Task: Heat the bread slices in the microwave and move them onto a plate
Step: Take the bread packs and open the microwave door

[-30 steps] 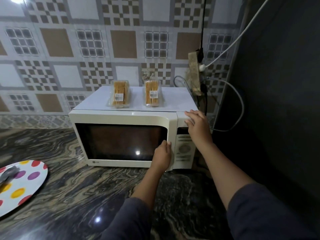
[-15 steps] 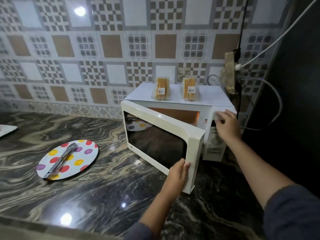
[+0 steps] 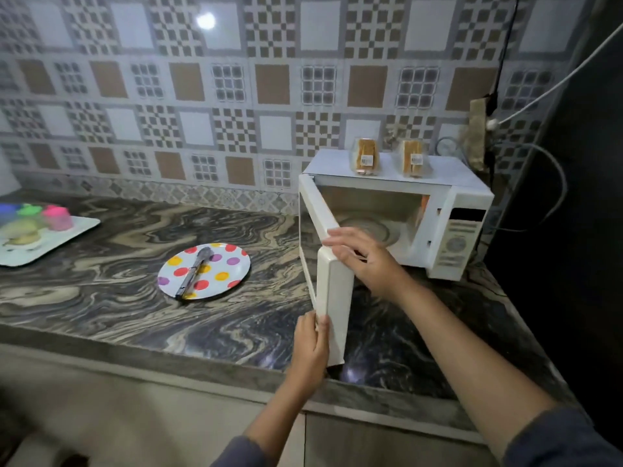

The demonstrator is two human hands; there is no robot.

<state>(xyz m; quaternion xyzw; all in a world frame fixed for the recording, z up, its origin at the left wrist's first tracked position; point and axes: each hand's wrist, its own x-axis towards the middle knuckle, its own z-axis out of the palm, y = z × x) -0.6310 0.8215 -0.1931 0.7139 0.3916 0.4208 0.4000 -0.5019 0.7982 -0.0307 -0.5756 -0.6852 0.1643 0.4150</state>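
A white microwave [image 3: 468, 200] stands on the marble counter at the right, its door [image 3: 333, 298] swung wide toward me. The cavity shows a bare glass turntable [image 3: 365, 225]. My left hand [image 3: 312, 345] grips the door's lower free edge. My right hand [image 3: 362, 254] rests on the door's top corner, fingers over it. Two clear packs of bread slices [image 3: 365, 156] [image 3: 414, 159] stand upright on the microwave's top. A white plate with coloured dots [image 3: 232, 264] lies left of the door, with metal tongs [image 3: 195, 271] on it.
A white tray [image 3: 77, 229] at the far left holds small coloured jars and pale food. Cables and a wall socket [image 3: 478, 136] hang right of the microwave, beside a dark wall. The counter's front edge runs just below my left hand.
The door went from shut to wide open, pulled by my left hand. My right hand left the microwave's top right corner and came onto the door's top corner. The view shifted left.
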